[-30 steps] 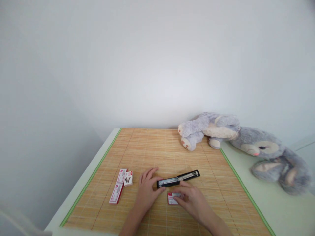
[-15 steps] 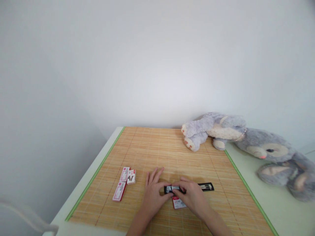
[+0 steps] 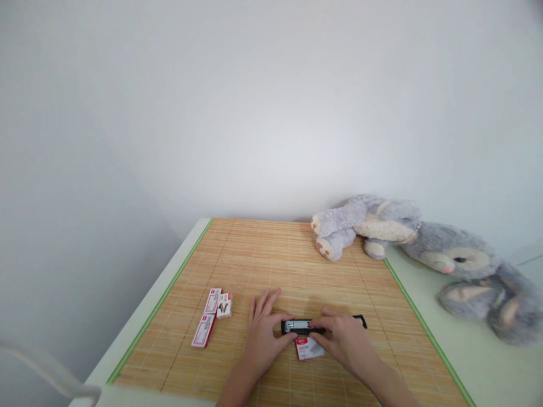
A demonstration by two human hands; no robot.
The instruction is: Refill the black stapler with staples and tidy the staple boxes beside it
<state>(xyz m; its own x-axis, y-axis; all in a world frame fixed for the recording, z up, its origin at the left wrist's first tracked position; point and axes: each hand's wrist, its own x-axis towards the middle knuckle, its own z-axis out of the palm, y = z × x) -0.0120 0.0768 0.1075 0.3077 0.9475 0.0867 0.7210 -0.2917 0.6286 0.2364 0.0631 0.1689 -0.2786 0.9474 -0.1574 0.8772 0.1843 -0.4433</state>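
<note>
A black stapler (image 3: 299,326), opened out flat with its metal channel up, lies across the bamboo mat (image 3: 263,265). My left hand (image 3: 263,333) rests at its left end, thumb against it and fingers spread flat on the mat. My right hand (image 3: 343,339) covers the stapler's middle, fingertips pinched at the channel; what they pinch is too small to make out. A small red-and-white staple box (image 3: 309,349) lies just in front of the stapler, under my right hand.
Three more red-and-white staple boxes (image 3: 212,314) lie left of my hands. A grey plush rabbit (image 3: 424,249) sprawls at the back right, half on the mat. The white table (image 3: 475,350) edge runs along both sides, a wall behind.
The stapler has turned from a slant to lie level. My right hand has moved from the staple box up onto the stapler's channel. The left hand stays at the stapler's left end.
</note>
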